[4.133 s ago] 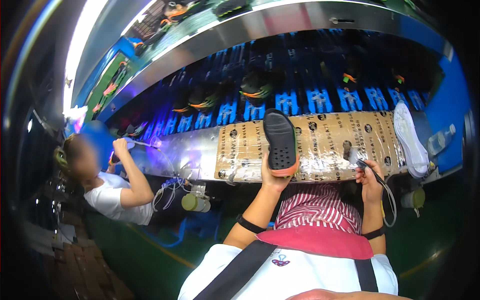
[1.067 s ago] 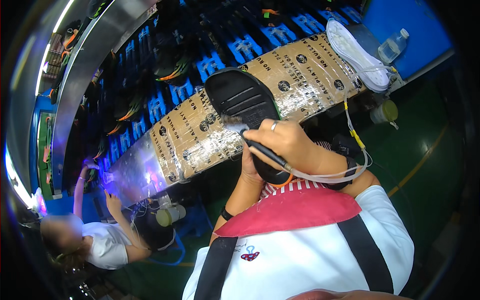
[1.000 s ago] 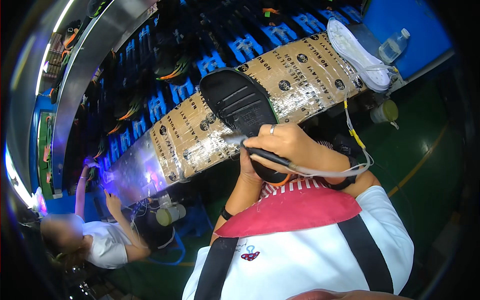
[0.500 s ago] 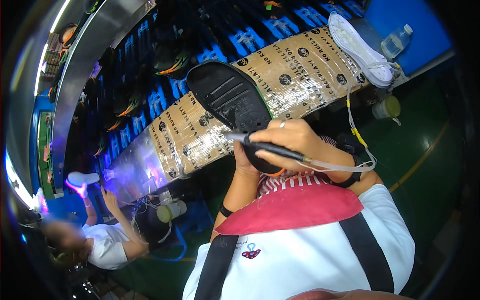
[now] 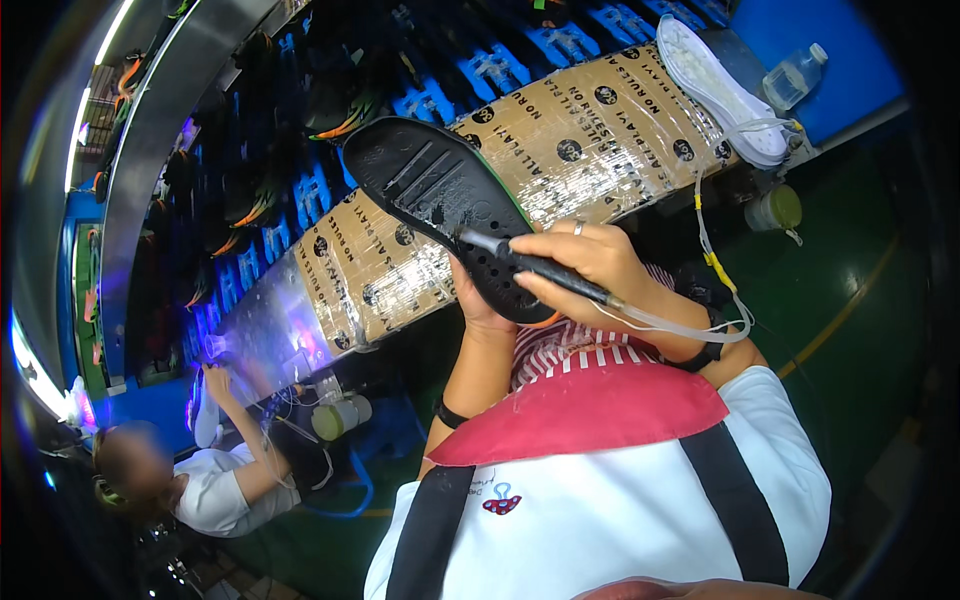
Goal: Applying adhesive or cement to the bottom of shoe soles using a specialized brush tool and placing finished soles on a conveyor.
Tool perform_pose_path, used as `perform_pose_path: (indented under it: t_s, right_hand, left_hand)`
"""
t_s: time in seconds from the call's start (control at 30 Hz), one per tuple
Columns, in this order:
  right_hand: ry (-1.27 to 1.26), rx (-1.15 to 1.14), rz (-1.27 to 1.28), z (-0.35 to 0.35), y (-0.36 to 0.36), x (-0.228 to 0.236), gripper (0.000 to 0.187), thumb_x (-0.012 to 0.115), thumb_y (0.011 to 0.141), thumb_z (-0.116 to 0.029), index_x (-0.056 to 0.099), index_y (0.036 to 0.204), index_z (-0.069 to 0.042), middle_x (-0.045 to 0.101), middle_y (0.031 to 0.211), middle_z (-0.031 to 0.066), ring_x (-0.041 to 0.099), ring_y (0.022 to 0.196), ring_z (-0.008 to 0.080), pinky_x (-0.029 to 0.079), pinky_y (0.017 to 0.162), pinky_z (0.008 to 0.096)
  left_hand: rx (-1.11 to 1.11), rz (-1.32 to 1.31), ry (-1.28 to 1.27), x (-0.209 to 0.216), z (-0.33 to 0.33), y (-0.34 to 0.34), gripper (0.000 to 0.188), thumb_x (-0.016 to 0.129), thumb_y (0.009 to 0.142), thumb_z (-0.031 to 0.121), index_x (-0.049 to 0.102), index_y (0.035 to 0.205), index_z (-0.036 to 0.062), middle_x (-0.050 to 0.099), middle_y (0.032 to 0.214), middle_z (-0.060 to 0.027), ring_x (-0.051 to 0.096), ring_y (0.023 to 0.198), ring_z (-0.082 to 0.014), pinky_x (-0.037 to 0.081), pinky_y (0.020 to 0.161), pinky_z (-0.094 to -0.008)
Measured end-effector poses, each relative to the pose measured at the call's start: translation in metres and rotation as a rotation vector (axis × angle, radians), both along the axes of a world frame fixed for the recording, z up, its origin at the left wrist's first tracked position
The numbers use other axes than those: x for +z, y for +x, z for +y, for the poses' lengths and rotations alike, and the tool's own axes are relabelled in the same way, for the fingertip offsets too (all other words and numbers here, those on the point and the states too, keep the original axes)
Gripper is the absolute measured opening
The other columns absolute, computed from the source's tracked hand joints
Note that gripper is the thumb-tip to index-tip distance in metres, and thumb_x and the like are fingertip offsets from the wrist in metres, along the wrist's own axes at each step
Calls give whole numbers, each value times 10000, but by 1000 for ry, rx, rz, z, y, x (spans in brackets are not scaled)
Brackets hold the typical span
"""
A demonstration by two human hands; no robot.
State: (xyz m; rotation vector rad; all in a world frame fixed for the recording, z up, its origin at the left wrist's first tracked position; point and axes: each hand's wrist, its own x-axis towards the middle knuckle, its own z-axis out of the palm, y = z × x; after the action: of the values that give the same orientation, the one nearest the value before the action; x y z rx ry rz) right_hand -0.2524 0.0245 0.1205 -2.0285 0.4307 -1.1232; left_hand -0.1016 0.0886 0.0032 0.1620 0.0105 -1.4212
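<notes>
A black shoe sole (image 5: 420,175) is held over the cardboard-covered bench, its wide end pointing away to the upper left. My left hand (image 5: 482,298) grips its narrower near end from the left edge, with most fingers hidden beneath. Grooves and small round holes mark its upper face, and a wet-looking patch glistens near the middle. In my right hand (image 5: 592,262) is a brush (image 5: 550,268) with a black handle, pinched like a pen. Its pale tip meets the sole near the left edge. A clear tube (image 5: 680,325) runs from the handle's rear end past my right wrist.
Printed cardboard (image 5: 625,150) under clear film covers the bench. At its right end lie a white sole (image 5: 715,90) and a clear bottle (image 5: 795,78). A lidded tub (image 5: 773,211) hangs below. Blue racks (image 5: 495,72) line the far side. A co-worker (image 5: 215,490) works at left.
The black sole has shifted up and left, tilting more of its face into view. My brush tip has moved from beyond its edge onto the face. The co-worker's pale sole has dropped lower.
</notes>
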Motion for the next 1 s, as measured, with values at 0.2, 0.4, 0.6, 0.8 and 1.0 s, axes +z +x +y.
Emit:
perform_pose_path:
  t_s: [0.2,0.4,0.6,0.8,1.0]
  right_hand:
    - [-44,98,69,12,6,-7,259,707,705,-59,628,937,27,586,694,129,582,567,236,441,512,297]
    - [251,98,19,1,-5,-7,277,703,723,-85,641,975,11,627,745,120,619,644,193,462,573,275]
    - [156,263,66,15,1,-17,267,706,706,-110,638,942,-6,626,728,159,626,649,267,481,585,300]
    - [385,289,75,0,-9,2,230,693,720,-81,657,934,-3,647,753,103,629,644,162,460,570,237]
    - [277,249,193,10,-10,-8,249,689,732,-102,635,949,7,620,776,151,621,683,252,468,599,299]
  left_hand:
    - [-29,-228,-1,14,-7,-5,684,576,763,574,498,1214,65,565,1153,-178,553,1029,-341,446,904,-459]
    - [90,-185,73,9,-8,11,643,490,827,546,478,1233,47,517,1177,-198,494,1081,-352,445,907,-460]
    - [80,-224,8,6,-13,14,672,500,814,563,470,1245,48,510,1196,-181,470,1120,-324,423,941,-442]
    - [82,-272,-103,7,-8,20,698,479,828,573,420,1300,62,494,1235,-186,455,1163,-343,405,959,-466]
    - [14,-219,-225,13,-8,28,745,482,827,582,378,1317,31,472,1239,-222,453,1140,-377,393,963,-492]
